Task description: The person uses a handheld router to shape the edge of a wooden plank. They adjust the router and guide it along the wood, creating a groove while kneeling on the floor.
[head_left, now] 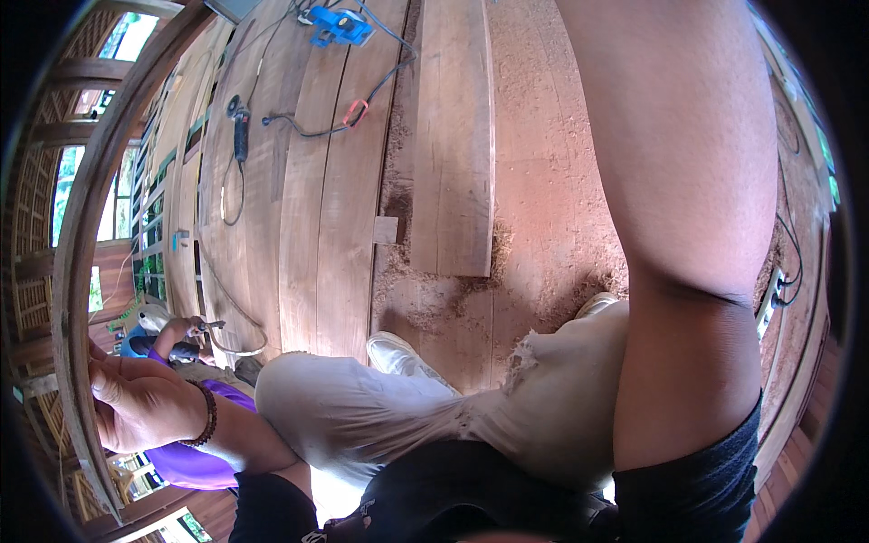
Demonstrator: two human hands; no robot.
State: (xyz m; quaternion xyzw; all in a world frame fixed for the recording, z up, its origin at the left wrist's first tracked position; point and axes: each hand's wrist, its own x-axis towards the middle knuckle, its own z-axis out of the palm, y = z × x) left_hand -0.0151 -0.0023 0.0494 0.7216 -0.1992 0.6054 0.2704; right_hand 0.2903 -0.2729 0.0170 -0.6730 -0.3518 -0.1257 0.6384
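At the lower left, my left hand (136, 407), with a beaded bracelet at the wrist, grips a long wooden rail (80, 226) that runs up the left side, its fingers partly hidden behind the wood. My right arm (679, 163) reaches up the right side and out of the picture, so that hand is out of sight. Below me, a loose plank (451, 136) lies on dusty, shaving-strewn boards beside a small wooden offcut (389, 229). My bent legs and white shoes are at the bottom.
A blue power tool (337, 25) and an angle grinder (239, 127) with cords lie on floorboards (303, 253). At lower left a co-worker in purple (167, 339) holds something metal on a hose or cord. A power strip (769, 299) is at the right edge.
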